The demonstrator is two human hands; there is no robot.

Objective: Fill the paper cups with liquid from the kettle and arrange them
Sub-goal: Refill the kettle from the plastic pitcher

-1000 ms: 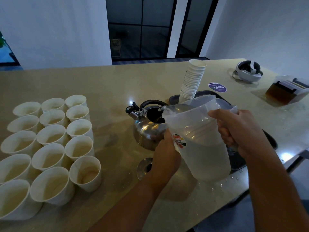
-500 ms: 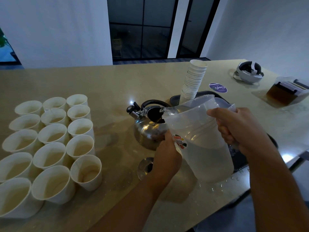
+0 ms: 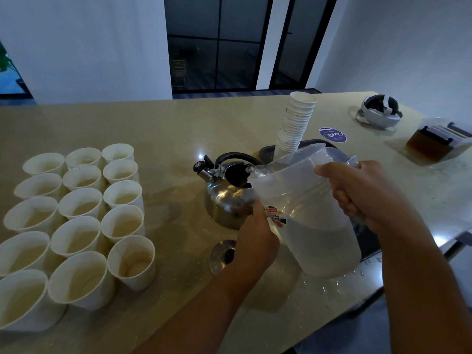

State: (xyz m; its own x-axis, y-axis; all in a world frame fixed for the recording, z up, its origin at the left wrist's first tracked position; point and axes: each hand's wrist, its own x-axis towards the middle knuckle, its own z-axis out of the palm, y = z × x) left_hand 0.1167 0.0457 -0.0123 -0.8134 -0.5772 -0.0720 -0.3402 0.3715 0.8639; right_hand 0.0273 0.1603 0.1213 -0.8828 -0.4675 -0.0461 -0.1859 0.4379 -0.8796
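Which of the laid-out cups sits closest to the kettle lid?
The front cup of the right-hand column; it is nearest the lid lying on the counter, and every other cup sits farther left or back.

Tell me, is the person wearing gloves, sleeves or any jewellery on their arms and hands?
Neither the left hand nor the right hand has a glove on. Both forearms are bare as far as the picture shows them, with no sleeve, watch or bracelet in view. No ring shows on the fingers that can be seen, though some are hidden.
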